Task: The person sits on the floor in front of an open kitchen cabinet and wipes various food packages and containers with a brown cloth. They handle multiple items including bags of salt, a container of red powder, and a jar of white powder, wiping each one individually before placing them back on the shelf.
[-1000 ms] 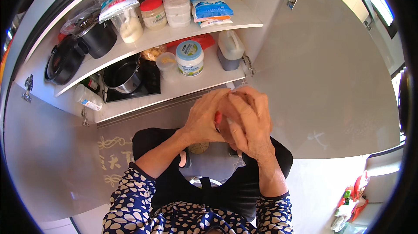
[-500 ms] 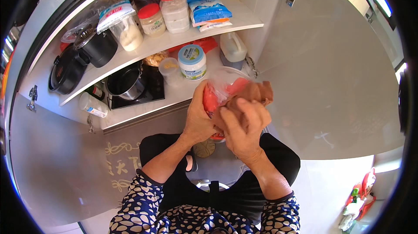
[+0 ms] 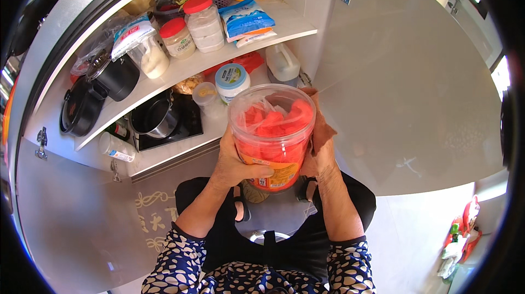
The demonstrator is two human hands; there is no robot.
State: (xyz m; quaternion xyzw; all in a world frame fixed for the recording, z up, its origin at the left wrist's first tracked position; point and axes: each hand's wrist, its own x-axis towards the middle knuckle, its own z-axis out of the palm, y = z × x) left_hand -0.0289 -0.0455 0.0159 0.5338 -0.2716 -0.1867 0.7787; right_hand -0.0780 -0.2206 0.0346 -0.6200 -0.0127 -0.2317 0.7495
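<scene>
A: Locating container: clear plastic jar (image 3: 272,138) filled with red pieces, held chest-high in front of open cupboard, just ahead of lower shelf (image 3: 180,143) edge. Long axis roughly upright, mouth tipped toward camera. No lid visible on top.

B: Confirming grip, left side?

A: Left hand (image 3: 236,162) wrapped around left wall of jar, fingers curled partway, thumb lying across front label. Closed firmly on jar.

B: Right side?

A: Right hand (image 3: 321,154) pressed against right wall, mostly hidden behind jar. Brown cloth (image 3: 322,124) bunched between palm and plastic. Finger spread not readable; contact with jar through cloth appears certain.

B: Nearer hand?

A: Equal; jar sits between both, each touching.

B: Surroundings?

A: White tub with blue lid (image 3: 232,82) on lower shelf, just beyond jar rim. Steel pot (image 3: 156,119) further left. Red-lidded jars (image 3: 191,28) on upper shelf, well apart. Cupboard door (image 3: 415,86) open at right.
</scene>
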